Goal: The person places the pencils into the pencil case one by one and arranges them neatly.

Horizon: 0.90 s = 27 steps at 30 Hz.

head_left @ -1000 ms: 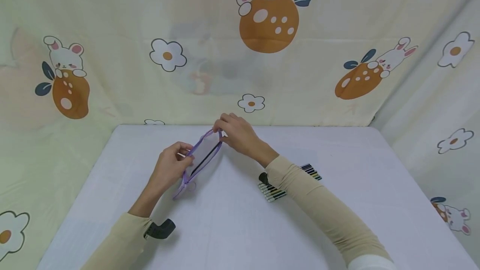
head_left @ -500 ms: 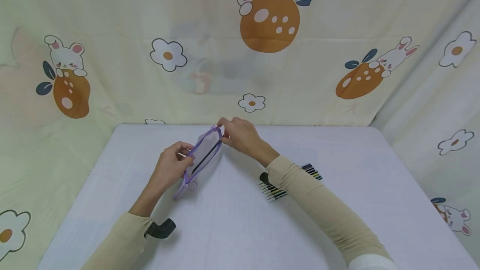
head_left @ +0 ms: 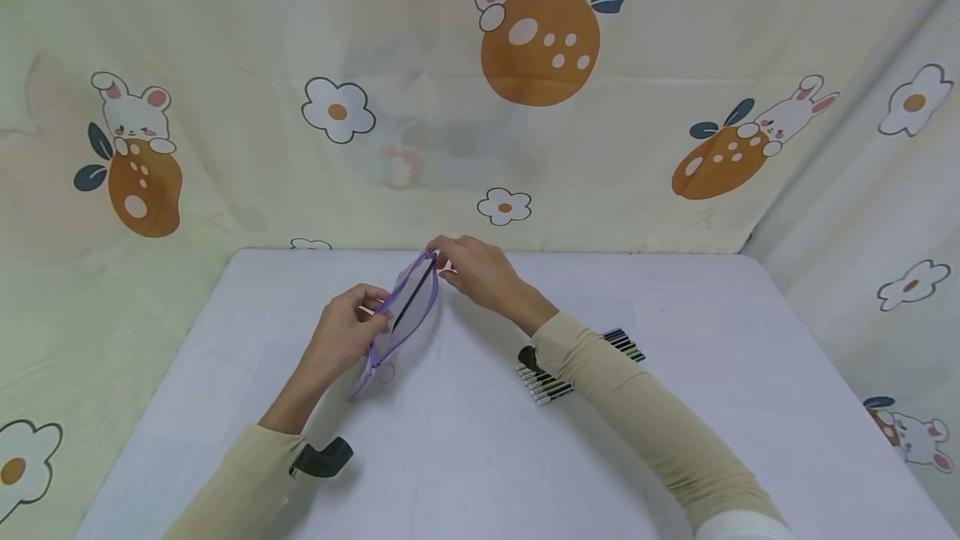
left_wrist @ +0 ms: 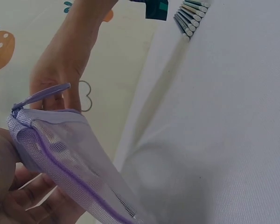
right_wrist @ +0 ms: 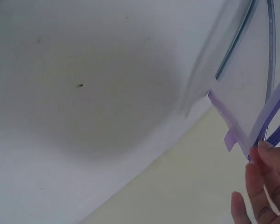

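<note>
A purple-edged mesh zipper pouch point(head_left: 405, 315) is held up over the table with its zipper undone. My left hand point(head_left: 345, 332) holds its near side between thumb and fingers; the purple zipper and a loop strap point(left_wrist: 42, 95) show in the left wrist view. My right hand point(head_left: 476, 272) pinches the far end, at the corner of the zipper point(right_wrist: 270, 114). Inside the mouth, a slim dark pencil-like stick point(head_left: 412, 298) runs lengthwise, its upper end at the right fingertips. Through the clear side, the right wrist view shows a dark stick point(right_wrist: 235, 42) and a greyer one point(right_wrist: 270, 46).
Several slim dark sticks with white ends point(head_left: 546, 386) lie side by side on the white table point(head_left: 450, 457), partly hidden under the right forearm. A patterned curtain point(head_left: 420, 40) hangs behind the table's back edge.
The dark stick inside the pouch has shifted up and left, towards the pouch's middle. My right hand has lowered slightly at the far end; my left hand stays put.
</note>
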Each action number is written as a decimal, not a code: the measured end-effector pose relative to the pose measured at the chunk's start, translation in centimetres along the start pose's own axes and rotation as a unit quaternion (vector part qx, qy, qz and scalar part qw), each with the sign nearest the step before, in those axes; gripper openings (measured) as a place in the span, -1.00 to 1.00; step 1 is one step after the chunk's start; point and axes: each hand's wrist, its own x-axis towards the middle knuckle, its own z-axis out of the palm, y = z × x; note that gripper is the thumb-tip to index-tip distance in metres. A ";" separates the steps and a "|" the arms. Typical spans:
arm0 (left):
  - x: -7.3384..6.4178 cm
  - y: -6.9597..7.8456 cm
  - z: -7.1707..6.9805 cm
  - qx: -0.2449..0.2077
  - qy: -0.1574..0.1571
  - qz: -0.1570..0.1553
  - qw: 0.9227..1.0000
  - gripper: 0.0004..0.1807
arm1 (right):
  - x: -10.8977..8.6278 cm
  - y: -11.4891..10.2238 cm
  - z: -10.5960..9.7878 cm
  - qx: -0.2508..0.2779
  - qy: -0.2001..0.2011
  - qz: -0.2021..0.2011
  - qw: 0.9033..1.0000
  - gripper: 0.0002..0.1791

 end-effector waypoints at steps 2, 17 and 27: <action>0.0 0.1 0.0 0.000 0.000 -0.001 1.000 -0.71 | 0.0 0.1 0.1 0.008 -0.005 -0.011 1.000 -0.51; 0.1 0.0 0.0 0.009 0.000 0.025 1.000 -0.74 | -0.7 0.3 -0.3 0.043 -0.008 -0.060 0.997 -0.45; 0.0 0.1 -0.5 0.014 0.006 0.031 0.999 -0.73 | -2.9 1.2 -3.1 0.121 -0.071 -0.033 0.990 -0.49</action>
